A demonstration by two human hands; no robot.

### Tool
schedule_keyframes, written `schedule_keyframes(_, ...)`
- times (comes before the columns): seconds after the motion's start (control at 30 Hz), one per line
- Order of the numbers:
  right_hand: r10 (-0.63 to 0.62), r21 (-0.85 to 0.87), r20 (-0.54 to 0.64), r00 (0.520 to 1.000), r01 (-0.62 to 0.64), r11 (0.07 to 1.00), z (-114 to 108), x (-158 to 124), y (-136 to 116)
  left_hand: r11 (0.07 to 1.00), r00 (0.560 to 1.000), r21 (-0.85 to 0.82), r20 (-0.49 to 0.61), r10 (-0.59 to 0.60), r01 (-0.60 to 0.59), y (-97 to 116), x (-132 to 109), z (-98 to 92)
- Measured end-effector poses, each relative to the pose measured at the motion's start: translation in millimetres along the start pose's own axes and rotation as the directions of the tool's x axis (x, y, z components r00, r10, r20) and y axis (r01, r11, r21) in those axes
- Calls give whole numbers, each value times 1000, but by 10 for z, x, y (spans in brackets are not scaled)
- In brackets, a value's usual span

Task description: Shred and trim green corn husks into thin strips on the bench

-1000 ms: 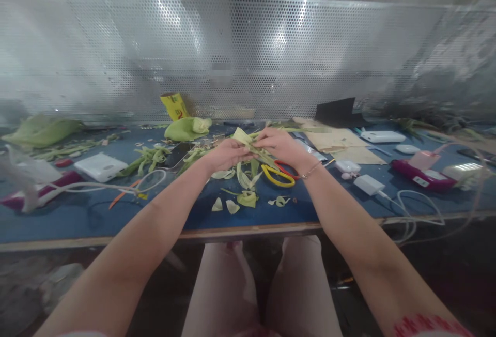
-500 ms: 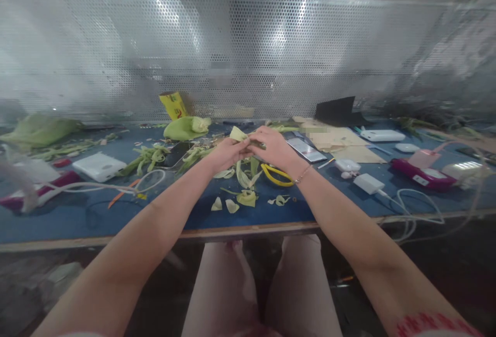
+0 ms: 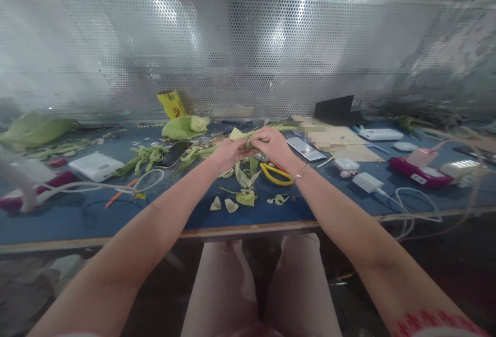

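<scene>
Your left hand [image 3: 228, 153] has its fingers closed around a pale green plant piece [image 3: 236, 134], held above the middle of the tabletop [image 3: 271, 216], while your right hand [image 3: 271, 144] pinches in at the same piece, thumb and fingertips together. Below your hands lie leaf scraps [image 3: 245, 198], with a yellow looped handle [image 3: 279, 183] near your right wrist.

A perforated metal screen [image 3: 267, 42] rises along the far edge of the blue worktop [image 3: 70, 226], a yellow carton [image 3: 171, 105] tilted near it. Toward the left end lies a white boxy device [image 3: 96, 166]. Right of centre, a black card [image 3: 334, 110] stands behind beige paper [image 3: 358, 152]; toward the right end, a pink plug [image 3: 423, 157] sits on a purple power strip [image 3: 422, 175].
</scene>
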State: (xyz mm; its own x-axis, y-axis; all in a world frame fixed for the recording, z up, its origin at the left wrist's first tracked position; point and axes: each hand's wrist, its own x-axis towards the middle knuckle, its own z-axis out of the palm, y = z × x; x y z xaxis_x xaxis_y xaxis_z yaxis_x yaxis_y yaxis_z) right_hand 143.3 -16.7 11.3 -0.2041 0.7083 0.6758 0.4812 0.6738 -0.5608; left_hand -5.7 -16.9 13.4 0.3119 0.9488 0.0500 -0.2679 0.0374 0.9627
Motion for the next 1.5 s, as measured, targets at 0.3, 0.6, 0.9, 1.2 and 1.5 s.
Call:
schedule_keyframes(0.3, 48, 41, -8, 999, -48, 998, -9, -21, -11, 997, 995, -47, -80, -60, 56, 31, -2, 20)
schedule_keyframes(0.6, 45, 0, -8, 999, -45, 999, -9, -21, -6, 997, 996, -44, -65, -68, 65, -9, 26, -1)
schedule_keyframes(0.9, -44, -30, -15, 999, 43, 999, -20, -46, -29, 995, 995, -57, -43, -90, 88, 31, -22, 40)
schedule_keyframes(1.2, -294, -102, 75, 953, 300, 948, -50, -5, 16, 999, 996, -40, -86, -39, 35, 47, -49, 52)
schedule_keyframes(1.5, -322, -255, 150, 935, 352, 901, -44, -38, -20, 1000, 996, -25, -93, -11, 8, -40, 27, 7)
